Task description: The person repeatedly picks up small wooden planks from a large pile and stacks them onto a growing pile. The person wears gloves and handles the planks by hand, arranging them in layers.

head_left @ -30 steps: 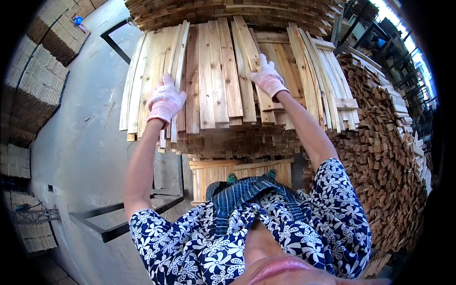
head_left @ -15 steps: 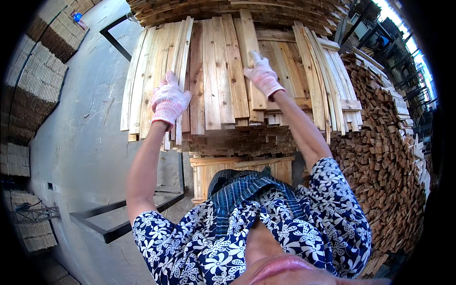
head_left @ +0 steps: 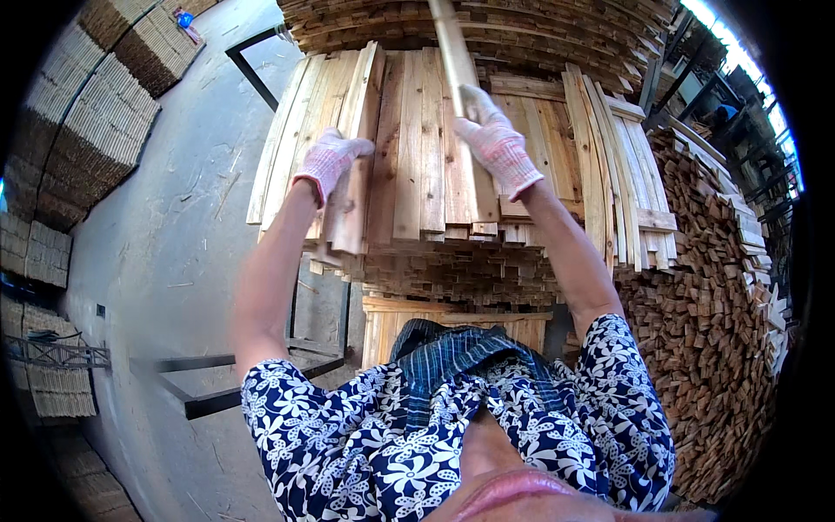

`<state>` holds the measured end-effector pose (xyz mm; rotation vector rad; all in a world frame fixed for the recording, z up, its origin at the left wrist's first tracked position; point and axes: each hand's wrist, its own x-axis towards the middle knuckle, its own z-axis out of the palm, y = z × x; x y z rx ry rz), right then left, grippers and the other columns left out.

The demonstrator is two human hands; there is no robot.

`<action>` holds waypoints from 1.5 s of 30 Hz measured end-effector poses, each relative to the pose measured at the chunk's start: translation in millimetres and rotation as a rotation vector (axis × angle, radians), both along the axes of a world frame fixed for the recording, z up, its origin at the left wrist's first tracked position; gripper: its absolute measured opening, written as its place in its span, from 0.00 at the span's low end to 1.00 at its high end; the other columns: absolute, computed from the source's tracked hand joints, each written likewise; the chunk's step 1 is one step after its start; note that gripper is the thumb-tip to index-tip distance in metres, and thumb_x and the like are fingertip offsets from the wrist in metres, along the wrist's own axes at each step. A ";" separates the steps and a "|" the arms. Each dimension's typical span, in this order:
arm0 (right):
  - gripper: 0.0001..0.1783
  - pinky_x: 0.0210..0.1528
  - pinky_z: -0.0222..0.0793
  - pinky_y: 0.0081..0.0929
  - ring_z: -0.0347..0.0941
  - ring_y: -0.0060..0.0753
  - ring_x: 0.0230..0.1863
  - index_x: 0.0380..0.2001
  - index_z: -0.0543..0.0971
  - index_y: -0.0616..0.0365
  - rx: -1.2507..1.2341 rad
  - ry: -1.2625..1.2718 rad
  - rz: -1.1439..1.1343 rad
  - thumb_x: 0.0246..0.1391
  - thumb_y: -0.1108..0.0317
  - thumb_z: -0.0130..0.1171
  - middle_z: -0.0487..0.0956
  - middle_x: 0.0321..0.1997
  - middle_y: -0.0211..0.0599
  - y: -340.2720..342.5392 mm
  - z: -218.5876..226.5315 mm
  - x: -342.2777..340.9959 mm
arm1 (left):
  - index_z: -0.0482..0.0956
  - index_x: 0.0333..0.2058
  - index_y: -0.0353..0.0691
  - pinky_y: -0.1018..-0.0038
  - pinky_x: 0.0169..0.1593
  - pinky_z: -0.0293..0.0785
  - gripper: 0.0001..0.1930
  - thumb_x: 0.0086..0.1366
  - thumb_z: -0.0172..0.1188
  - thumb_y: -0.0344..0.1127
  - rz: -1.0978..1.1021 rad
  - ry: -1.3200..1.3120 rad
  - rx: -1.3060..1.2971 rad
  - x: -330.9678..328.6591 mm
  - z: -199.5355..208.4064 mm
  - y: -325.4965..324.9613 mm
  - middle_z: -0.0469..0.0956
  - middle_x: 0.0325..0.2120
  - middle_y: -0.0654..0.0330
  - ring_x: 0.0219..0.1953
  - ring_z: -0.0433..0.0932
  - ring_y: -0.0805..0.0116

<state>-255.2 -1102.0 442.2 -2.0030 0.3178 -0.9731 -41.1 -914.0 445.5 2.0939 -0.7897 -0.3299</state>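
Note:
Both my hands wear pale pink-and-white knitted gloves. My right hand (head_left: pixel 497 148) is closed round the right edge of a long wooden board (head_left: pixel 477 187), its thumb on top. That board lies askew over a layer of light wooden slats (head_left: pixel 407 165), its far end raised and blurred. At the left of the layer, my left hand (head_left: pixel 330 162) is closed on a blurred, tilted wooden board (head_left: pixel 352 200), thumb over it and fingers partly hidden. To the right of my right hand, a lower layer of boards (head_left: pixel 544 139) shows through a gap, with loose slats (head_left: pixel 600 174) beside it.
Behind stands another slat stack (head_left: pixel 539 39). A large pile of cut wood (head_left: pixel 696 322) rises on the right. Black metal frames (head_left: pixel 213 404) stand at the left, on a grey floor (head_left: pixel 183 261). Bundled stacks (head_left: pixel 100 113) line the far left, near a distant person in blue (head_left: pixel 184 22).
My right hand has lifted the far end of its board and shifted it. My left hand has turned, its thumb now over a tilted board. The whole view has shifted a little.

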 end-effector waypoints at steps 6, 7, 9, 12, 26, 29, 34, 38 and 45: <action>0.39 0.67 0.67 0.37 0.68 0.48 0.68 0.70 0.60 0.64 0.194 -0.042 0.172 0.63 0.54 0.58 0.70 0.67 0.58 22.3 -56.8 35.4 | 0.64 0.68 0.39 0.60 0.57 0.76 0.48 0.56 0.69 0.63 -0.283 0.424 -0.478 -76.1 -25.3 -18.4 0.70 0.60 0.47 0.61 0.69 0.56; 0.41 0.67 0.66 0.35 0.69 0.45 0.68 0.72 0.58 0.63 0.260 -0.057 0.146 0.64 0.50 0.57 0.72 0.66 0.57 31.9 -59.0 39.1 | 0.58 0.70 0.37 0.61 0.59 0.76 0.47 0.61 0.69 0.55 -0.297 0.412 -0.559 -77.7 -28.1 -15.5 0.70 0.60 0.47 0.64 0.69 0.56; 0.45 0.68 0.64 0.33 0.69 0.41 0.66 0.74 0.56 0.60 0.360 0.009 0.255 0.64 0.47 0.60 0.73 0.65 0.55 34.2 -56.4 29.4 | 0.55 0.72 0.38 0.62 0.58 0.78 0.45 0.63 0.69 0.47 -0.408 0.512 -0.656 -73.9 -40.3 -9.9 0.71 0.59 0.48 0.61 0.73 0.58; 0.44 0.61 0.71 0.31 0.74 0.35 0.58 0.72 0.58 0.61 0.481 -0.050 0.313 0.62 0.53 0.65 0.76 0.59 0.49 36.0 -55.5 16.5 | 0.52 0.73 0.39 0.69 0.54 0.81 0.41 0.67 0.66 0.32 -0.497 0.617 -0.729 -83.5 -40.3 -11.6 0.74 0.57 0.51 0.53 0.80 0.63; 0.35 0.64 0.69 0.45 0.73 0.52 0.61 0.67 0.67 0.55 -0.277 0.297 -0.286 0.58 0.62 0.63 0.75 0.65 0.44 -78.8 -67.1 -39.2 | 0.57 0.72 0.48 0.57 0.66 0.68 0.42 0.61 0.67 0.39 -0.109 -0.530 0.066 -55.8 -48.3 -46.3 0.64 0.65 0.38 0.65 0.68 0.44; 0.29 0.60 0.70 0.52 0.72 0.61 0.60 0.65 0.69 0.50 -0.348 0.588 -0.483 0.62 0.58 0.57 0.68 0.68 0.53 -66.8 -78.9 -20.9 | 0.61 0.70 0.58 0.47 0.65 0.68 0.38 0.61 0.63 0.41 -0.015 -0.628 0.296 -68.8 -51.4 -51.2 0.62 0.64 0.34 0.65 0.65 0.32; 0.32 0.63 0.70 0.52 0.72 0.69 0.60 0.68 0.68 0.38 -0.133 0.383 -0.490 0.60 0.52 0.57 0.61 0.69 0.68 -75.0 -88.7 0.2 | 0.64 0.67 0.55 0.48 0.60 0.72 0.35 0.61 0.62 0.41 -0.081 -0.547 -0.035 -78.8 -52.6 -74.5 0.66 0.60 0.33 0.61 0.69 0.32; 0.37 0.65 0.69 0.45 0.72 0.61 0.63 0.70 0.66 0.42 0.035 0.113 -0.236 0.58 0.53 0.60 0.72 0.64 0.57 -84.2 -106.4 23.4 | 0.65 0.67 0.50 0.53 0.61 0.71 0.36 0.59 0.63 0.43 -0.182 -0.477 -0.242 -114.1 -38.0 -111.2 0.71 0.55 0.35 0.58 0.73 0.37; 0.19 0.65 0.64 0.34 0.71 0.36 0.60 0.59 0.76 0.46 0.950 0.068 0.352 0.74 0.57 0.42 0.78 0.58 0.32 -44.9 -113.8 35.2 | 0.64 0.68 0.49 0.55 0.61 0.71 0.40 0.57 0.64 0.48 -0.138 -0.268 -0.148 -120.4 -18.4 -133.1 0.74 0.53 0.37 0.57 0.75 0.39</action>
